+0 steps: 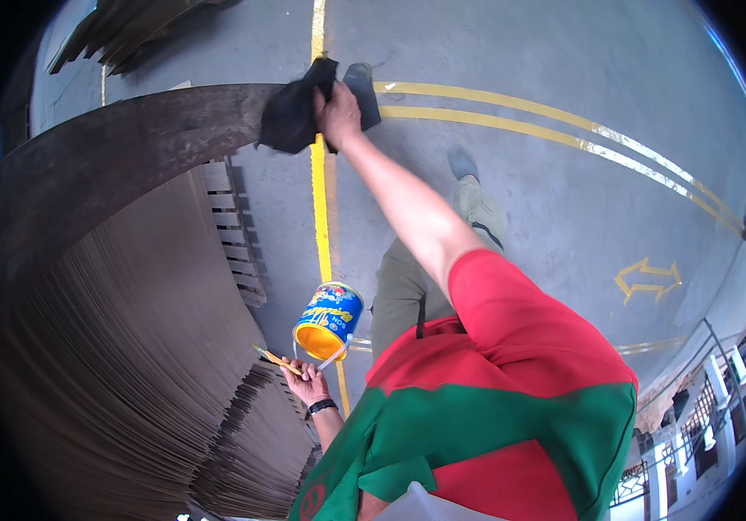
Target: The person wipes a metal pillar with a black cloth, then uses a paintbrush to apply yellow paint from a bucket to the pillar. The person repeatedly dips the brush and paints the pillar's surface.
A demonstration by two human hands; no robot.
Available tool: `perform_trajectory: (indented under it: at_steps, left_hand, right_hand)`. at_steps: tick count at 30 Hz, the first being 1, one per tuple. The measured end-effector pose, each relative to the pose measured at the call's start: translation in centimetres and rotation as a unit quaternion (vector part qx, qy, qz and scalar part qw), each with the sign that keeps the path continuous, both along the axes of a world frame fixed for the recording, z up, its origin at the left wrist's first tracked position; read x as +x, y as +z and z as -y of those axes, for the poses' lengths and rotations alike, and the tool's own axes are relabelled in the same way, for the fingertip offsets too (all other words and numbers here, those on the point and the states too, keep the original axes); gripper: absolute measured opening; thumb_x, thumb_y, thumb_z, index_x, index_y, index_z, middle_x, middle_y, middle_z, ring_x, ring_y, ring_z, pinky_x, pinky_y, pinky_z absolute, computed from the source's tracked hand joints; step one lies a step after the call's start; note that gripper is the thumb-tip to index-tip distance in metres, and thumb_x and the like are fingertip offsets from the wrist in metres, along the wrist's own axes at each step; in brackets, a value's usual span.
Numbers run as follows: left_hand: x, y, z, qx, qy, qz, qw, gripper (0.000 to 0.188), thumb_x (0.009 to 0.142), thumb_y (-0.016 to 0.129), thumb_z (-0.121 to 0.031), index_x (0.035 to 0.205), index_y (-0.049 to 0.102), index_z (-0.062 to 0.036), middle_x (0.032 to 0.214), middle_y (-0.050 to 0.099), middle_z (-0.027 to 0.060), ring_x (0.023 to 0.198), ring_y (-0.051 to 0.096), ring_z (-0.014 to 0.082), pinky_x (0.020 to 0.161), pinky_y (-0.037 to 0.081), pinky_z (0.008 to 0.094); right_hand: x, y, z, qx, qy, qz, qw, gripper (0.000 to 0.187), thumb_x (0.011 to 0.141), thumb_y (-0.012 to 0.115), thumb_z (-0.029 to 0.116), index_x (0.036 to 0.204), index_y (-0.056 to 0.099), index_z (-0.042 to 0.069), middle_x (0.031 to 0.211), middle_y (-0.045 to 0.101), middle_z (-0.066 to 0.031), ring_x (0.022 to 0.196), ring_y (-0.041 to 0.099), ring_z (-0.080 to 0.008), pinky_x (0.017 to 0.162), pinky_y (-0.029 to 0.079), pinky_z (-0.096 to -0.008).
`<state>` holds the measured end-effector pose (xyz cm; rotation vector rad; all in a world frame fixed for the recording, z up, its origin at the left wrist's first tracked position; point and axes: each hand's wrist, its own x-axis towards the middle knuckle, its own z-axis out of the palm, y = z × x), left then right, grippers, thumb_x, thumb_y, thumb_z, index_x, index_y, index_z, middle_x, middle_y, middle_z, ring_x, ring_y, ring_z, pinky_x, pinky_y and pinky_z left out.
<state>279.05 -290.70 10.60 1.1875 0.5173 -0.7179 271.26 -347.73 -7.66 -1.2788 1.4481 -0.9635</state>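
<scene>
My left hand [305,382], low and left of the middle, is closed around a paintbrush [277,359] with a yellowish handle. The white wire handle of a blue and yellow paint can [331,306] also runs to this hand. The can hangs tilted, and yellow-orange shows inside its mouth. My right hand [338,115] reaches far forward, its fingers closed on a crumpled black cloth [290,117]. That cloth lies against the end of a long brown edge [147,122]. Beside the hand is a dark grey shape I cannot make out.
Stacked thin brown sheets [130,304] fill the left side, with a slatted pallet [232,230] beside them. A yellow line [320,208] runs along the grey floor, partly behind the can. Another stack [130,30] stands far left. One shoe of mine [461,163] shows.
</scene>
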Motion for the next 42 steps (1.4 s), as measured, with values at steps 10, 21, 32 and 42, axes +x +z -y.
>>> perform_trajectory:
  at_steps: [10,21,32,42]
  left_hand:
    - [-0.4,1.4,1.1,0.009,0.018,0.020,1.000,0.031,0.105,0.057,-0.037,0.117,0.065,-0.0106,0.084,0.067,0.0003,0.047,0.041,0.0080,0.042,0.032,0.0239]
    - [-1.1,0.0,-0.5,0.020,0.032,0.039,0.999,0.030,0.105,0.057,-0.039,0.119,0.065,-0.0147,0.084,0.066,-0.0023,0.047,0.037,0.0070,0.039,0.030,0.0227]
    - [-0.5,-5.0,1.2,0.023,0.015,0.019,0.999,0.032,0.107,0.053,-0.036,0.121,0.064,-0.0099,0.085,0.064,0.0010,0.049,0.034,0.0064,0.042,0.026,0.0231]
    - [0.0,-7.0,4.1,0.079,0.033,-0.005,0.996,0.031,0.106,0.053,-0.040,0.118,0.066,-0.0134,0.080,0.064,-0.0035,0.048,0.038,0.0065,0.046,0.033,0.0234]
  right_hand:
    - [-4.7,2.9,-1.8,-0.045,0.012,0.349,0.936,0.041,0.085,0.068,0.013,0.120,0.057,-0.004,0.121,0.062,-0.0277,0.106,0.065,-0.0443,0.091,0.052,-0.0440]
    - [-3.9,-5.1,-2.1,0.111,-0.011,0.084,0.990,0.028,0.089,0.065,0.020,0.107,0.065,-0.002,0.102,0.068,-0.0263,0.101,0.065,-0.0454,0.086,0.052,-0.0530]
    - [2.2,-24.6,-4.9,0.047,-0.120,0.147,0.981,0.027,0.080,0.062,0.000,0.106,0.062,0.000,0.097,0.064,-0.0278,0.097,0.061,-0.0502,0.081,0.051,-0.0507]
    - [-5.9,-31.8,-1.2,0.246,0.039,-0.005,0.968,0.035,0.095,0.063,0.018,0.123,0.062,-0.003,0.116,0.069,-0.0249,0.111,0.066,-0.0359,0.097,0.050,-0.0419]
